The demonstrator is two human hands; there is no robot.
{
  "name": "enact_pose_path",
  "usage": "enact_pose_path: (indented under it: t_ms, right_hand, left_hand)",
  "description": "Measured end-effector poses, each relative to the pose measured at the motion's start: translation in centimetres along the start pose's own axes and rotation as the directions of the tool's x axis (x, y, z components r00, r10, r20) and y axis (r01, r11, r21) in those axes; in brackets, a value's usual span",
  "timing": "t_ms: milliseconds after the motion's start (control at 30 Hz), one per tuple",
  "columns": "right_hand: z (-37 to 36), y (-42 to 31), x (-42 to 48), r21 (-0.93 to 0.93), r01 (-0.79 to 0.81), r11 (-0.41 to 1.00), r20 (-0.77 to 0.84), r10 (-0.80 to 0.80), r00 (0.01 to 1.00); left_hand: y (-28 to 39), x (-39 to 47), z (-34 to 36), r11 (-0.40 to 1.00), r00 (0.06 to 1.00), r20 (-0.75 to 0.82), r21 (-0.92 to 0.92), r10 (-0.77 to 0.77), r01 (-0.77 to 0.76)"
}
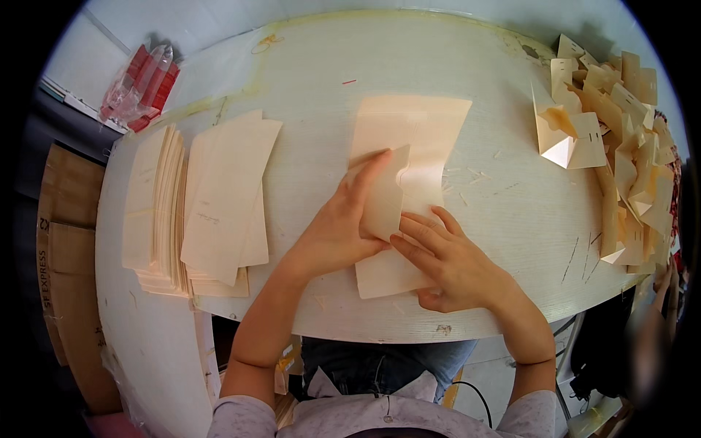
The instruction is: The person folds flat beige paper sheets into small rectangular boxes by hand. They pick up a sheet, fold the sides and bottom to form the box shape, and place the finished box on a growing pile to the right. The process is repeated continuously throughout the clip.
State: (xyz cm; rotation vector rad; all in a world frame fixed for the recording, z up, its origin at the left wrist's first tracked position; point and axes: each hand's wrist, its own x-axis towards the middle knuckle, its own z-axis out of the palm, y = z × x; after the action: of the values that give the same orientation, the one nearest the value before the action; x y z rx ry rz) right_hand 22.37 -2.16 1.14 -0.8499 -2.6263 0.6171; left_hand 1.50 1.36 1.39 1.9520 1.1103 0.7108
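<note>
A cream card sheet lies in front of me, with a narrow side panel folded up from its left. My left hand grips this panel, its fingers along the upper part and its thumb at the lower edge. A small curved notch shows on the panel's right edge. My right hand rests over the lower right of the sheet, fingers spread, with fingertips touching the panel's lower right corner. Its palm hides part of the sheet.
Stacked flat card sheets and a thick bundle of cards lie to the left. Folded card pieces heap up at the right. Paper scraps dot the white table. Red items in plastic and a cardboard box are at the left.
</note>
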Motion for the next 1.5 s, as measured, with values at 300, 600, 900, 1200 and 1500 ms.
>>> enact_pose_path:
  t_ms: [300, 600, 900, 1200, 1500]
  right_hand:
    - [0.0, -0.2, -0.1, -0.007, 0.014, 1.000, -0.038, -0.014, 0.999]
    - [0.2, -0.1, -0.1, 0.022, 0.024, 0.999, -0.079, -0.022, 0.997]
    - [0.1, -0.2, -0.1, 0.088, -0.040, 0.995, -0.096, 0.048, 0.994]
    - [1.2, -1.5, 0.3, -0.165, -0.047, 0.985, -0.064, 0.037, 0.997]
    - [0.4, -0.5, 0.2, -0.189, -0.030, 0.981, -0.208, -0.011, 0.978]
  left_hand:
    - [0.0, 0.2, 0.1, 0.996, 1.000, -0.001, -0.090, -0.014, 0.014]
    - [0.0, 0.1, 0.3, 0.996, 0.998, -0.055, -0.080, 0.038, -0.042]
    - [-0.7, 0.1, 0.4, 0.995, 0.995, -0.070, -0.064, 0.070, -0.074]
    - [-1.2, 0.3, 1.5, 0.982, 0.959, -0.281, -0.169, 0.039, -0.090]
    - [-1.7, 0.2, 1.4, 0.938, 0.940, -0.312, -0.347, -0.134, 0.018]
